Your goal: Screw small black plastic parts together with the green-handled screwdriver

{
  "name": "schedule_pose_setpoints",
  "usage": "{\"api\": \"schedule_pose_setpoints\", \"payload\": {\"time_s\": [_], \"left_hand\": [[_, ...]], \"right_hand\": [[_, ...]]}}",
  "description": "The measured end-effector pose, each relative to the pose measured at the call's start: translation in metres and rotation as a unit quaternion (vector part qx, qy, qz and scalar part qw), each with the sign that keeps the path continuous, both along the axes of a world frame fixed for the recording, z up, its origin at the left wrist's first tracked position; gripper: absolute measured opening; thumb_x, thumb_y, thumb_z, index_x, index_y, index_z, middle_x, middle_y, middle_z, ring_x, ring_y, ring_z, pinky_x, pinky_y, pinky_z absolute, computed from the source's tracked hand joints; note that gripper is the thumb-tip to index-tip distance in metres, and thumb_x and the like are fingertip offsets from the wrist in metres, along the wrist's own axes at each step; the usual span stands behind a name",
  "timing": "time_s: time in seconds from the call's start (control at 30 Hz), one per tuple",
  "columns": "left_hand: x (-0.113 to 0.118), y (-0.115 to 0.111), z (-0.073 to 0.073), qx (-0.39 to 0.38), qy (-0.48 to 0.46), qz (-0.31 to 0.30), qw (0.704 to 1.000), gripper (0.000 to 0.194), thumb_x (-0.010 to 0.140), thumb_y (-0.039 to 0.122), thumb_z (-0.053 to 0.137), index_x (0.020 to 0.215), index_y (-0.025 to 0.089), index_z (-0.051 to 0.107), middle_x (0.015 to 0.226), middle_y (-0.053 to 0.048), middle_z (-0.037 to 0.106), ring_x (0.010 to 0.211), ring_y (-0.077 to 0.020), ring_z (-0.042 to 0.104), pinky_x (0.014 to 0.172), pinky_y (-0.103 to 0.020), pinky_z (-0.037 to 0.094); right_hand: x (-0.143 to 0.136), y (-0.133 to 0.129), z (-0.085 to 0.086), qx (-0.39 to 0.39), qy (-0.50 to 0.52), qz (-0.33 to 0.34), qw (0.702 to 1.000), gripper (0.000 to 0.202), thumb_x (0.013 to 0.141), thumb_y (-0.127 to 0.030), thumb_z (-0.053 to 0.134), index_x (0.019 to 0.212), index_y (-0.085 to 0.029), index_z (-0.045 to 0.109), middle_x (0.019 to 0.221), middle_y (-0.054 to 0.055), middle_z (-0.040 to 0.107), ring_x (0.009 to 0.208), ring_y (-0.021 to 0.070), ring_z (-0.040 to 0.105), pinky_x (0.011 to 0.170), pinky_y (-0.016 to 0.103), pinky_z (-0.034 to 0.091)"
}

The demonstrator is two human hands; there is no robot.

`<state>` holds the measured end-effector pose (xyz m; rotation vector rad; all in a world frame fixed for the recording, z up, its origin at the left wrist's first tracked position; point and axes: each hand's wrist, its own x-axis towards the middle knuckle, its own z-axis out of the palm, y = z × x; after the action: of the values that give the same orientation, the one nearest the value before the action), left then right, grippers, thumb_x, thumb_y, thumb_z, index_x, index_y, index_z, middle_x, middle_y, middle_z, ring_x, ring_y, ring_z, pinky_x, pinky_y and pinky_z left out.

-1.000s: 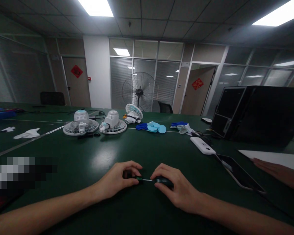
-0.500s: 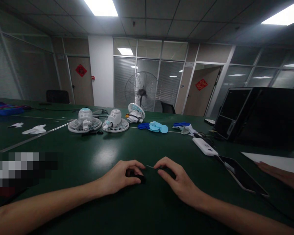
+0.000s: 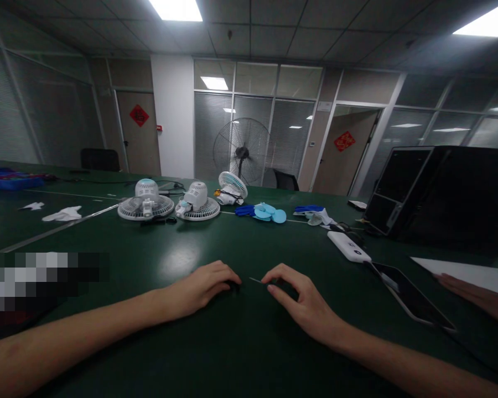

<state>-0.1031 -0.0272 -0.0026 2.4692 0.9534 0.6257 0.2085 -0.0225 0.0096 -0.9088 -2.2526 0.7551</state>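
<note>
My left hand [image 3: 211, 284] is low over the green table [image 3: 216, 359], palm down, fingers curled round a small black part [image 3: 234, 287]. Most of that part is hidden beneath the fingers, and its kind cannot be told. Across a small gap, my right hand [image 3: 301, 298] pinches a screwdriver [image 3: 255, 280] between thumb and forefinger. Its thin metal shaft points left toward the left fingertips without touching them; the handle is mostly hidden in the hand.
Two white fans [image 3: 146, 204] [image 3: 198, 205] lie face down, with a third [image 3: 231, 189] behind. Light blue fan blades [image 3: 269, 213] and gloves [image 3: 311, 214] lie farther back. Rightward are a white power bank [image 3: 348, 246], a tablet [image 3: 415, 296], a black computer case [image 3: 440, 193] and another person's hand [image 3: 473, 293].
My left hand has turned more palm down and moved slightly left and up, covering most of the black part. My right hand keeps its grip nearly in place. The view has shifted slightly.
</note>
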Motion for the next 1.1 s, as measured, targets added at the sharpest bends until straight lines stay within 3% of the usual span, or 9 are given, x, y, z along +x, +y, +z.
{"api": "schedule_pose_setpoints", "payload": {"time_s": [0.1,0.23,0.37,0.5,0.63,0.77,0.9,1.1], "left_hand": [[-0.038,0.037,-0.006,0.032,0.006,0.079,0.996,0.033,0.103,0.028,0.05,0.131,0.028,0.069,0.129,-0.009,0.069,0.119,-0.0253,0.062,0.106,-0.039,0.047],[-0.107,0.084,-0.012,0.043,0.014,0.234,0.971,0.037,0.098,0.036,0.052,0.127,0.025,0.07,0.129,-0.011,0.071,0.12,-0.0306,0.063,0.108,-0.045,0.046],[-0.149,0.101,-0.016,0.062,0.019,0.33,0.942,0.039,0.09,0.041,0.055,0.12,0.024,0.073,0.124,-0.013,0.073,0.118,-0.0343,0.064,0.107,-0.046,0.047],[-0.148,0.095,-0.015,0.099,0.049,0.354,0.929,0.045,0.093,0.045,0.05,0.125,0.022,0.071,0.126,-0.014,0.072,0.118,-0.034,0.065,0.103,-0.043,0.048],[-0.136,0.086,-0.01,0.129,0.089,0.416,0.895,0.061,0.093,0.06,0.049,0.132,0.016,0.067,0.127,-0.02,0.069,0.115,-0.0376,0.065,0.095,-0.043,0.051],[-0.145,0.088,-0.001,0.076,0.095,0.431,0.894,0.06,0.078,0.07,0.066,0.106,0.018,0.075,0.111,-0.02,0.074,0.101,-0.0377,0.07,0.081,-0.039,0.053],[-0.166,0.102,0.002,0.02,0.1,0.417,0.903,0.031,0.071,0.055,0.074,0.076,0.025,0.075,0.085,-0.011,0.077,0.084,-0.0313,0.072,0.068,-0.032,0.051],[-0.176,0.11,-0.003,0.044,0.16,0.41,0.897,0.013,0.08,0.032,0.064,0.074,0.021,0.071,0.082,-0.009,0.076,0.08,-0.0272,0.073,0.069,-0.031,0.05]], "right_hand": [[0.0,0.0,0.0,-0.008,-0.007,-0.003,1.0,0.017,0.106,-0.031,0.059,0.118,-0.025,0.069,0.116,0.004,0.067,0.107,0.0228,0.063,0.091,0.036,0.052],[0.001,-0.001,0.0,-0.021,-0.011,0.002,1.0,0.018,0.106,-0.033,0.059,0.119,-0.025,0.068,0.119,0.005,0.066,0.108,0.0232,0.063,0.087,0.035,0.054],[0.001,0.0,-0.002,-0.015,-0.011,0.008,1.0,0.018,0.106,-0.034,0.058,0.119,-0.025,0.068,0.118,0.005,0.066,0.107,0.0235,0.062,0.081,0.033,0.054],[0.002,0.0,-0.002,-0.016,-0.007,0.012,1.0,0.018,0.106,-0.032,0.058,0.119,-0.024,0.068,0.118,0.005,0.066,0.107,0.023,0.062,0.086,0.035,0.054],[0.002,0.0,-0.001,-0.026,-0.012,0.011,1.0,0.018,0.107,-0.033,0.058,0.12,-0.025,0.068,0.119,0.005,0.066,0.107,0.0231,0.063,0.083,0.035,0.054],[0.004,0.001,-0.002,-0.024,-0.01,0.012,1.0,0.019,0.107,-0.034,0.058,0.12,-0.026,0.068,0.12,0.005,0.065,0.109,0.0232,0.062,0.085,0.035,0.054],[0.004,0.002,-0.003,-0.026,-0.009,0.015,1.0,0.018,0.107,-0.032,0.058,0.12,-0.025,0.068,0.119,0.004,0.066,0.107,0.0226,0.063,0.09,0.037,0.053],[0.001,-0.001,0.002,-0.018,-0.009,0.007,1.0,0.016,0.106,-0.032,0.059,0.117,-0.026,0.07,0.115,0.003,0.067,0.107,0.0222,0.063,0.093,0.036,0.052]]}}
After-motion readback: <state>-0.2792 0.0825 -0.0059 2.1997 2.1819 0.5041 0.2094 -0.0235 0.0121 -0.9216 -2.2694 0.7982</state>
